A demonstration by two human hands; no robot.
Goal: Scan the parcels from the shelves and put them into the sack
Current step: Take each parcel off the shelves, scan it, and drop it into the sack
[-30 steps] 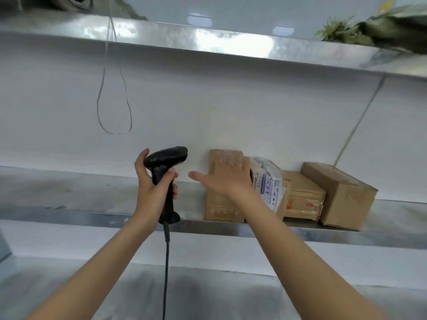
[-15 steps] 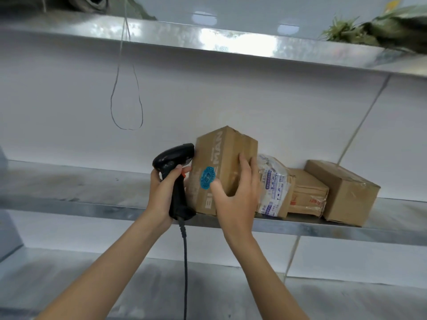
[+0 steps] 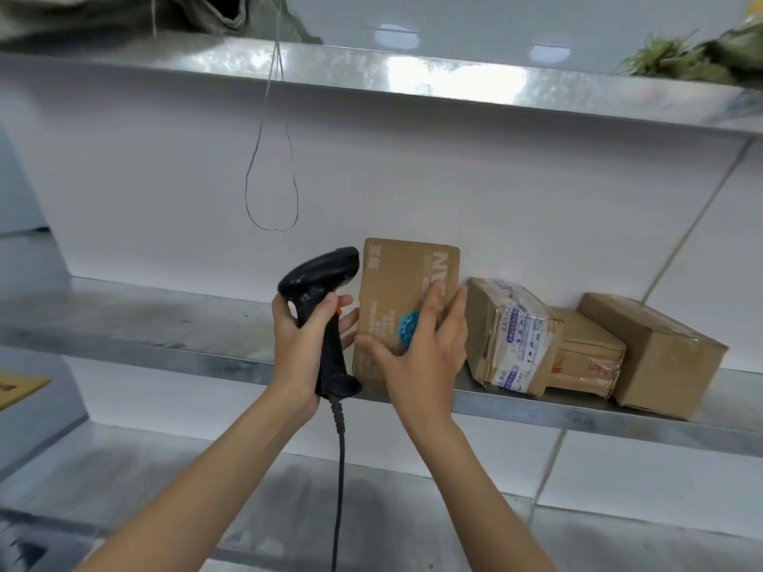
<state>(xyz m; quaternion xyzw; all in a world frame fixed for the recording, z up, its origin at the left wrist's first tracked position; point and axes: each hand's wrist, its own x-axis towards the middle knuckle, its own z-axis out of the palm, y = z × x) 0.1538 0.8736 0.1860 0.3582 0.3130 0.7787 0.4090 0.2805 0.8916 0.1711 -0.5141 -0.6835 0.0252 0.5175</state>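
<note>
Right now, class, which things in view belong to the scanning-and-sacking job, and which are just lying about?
Belonging to the job:
- barcode scanner, gripped by the left hand
- brown box with the blue sticker, held by the right hand
- taped parcel, flat carton and large carton waiting on the shelf

Just lying about:
- wire loop
- green plant

Black scanner (image 3: 320,307) in left hand (image 3: 303,344), cardboard parcel (image 3: 402,291) in right hand (image 3: 421,353).
</note>
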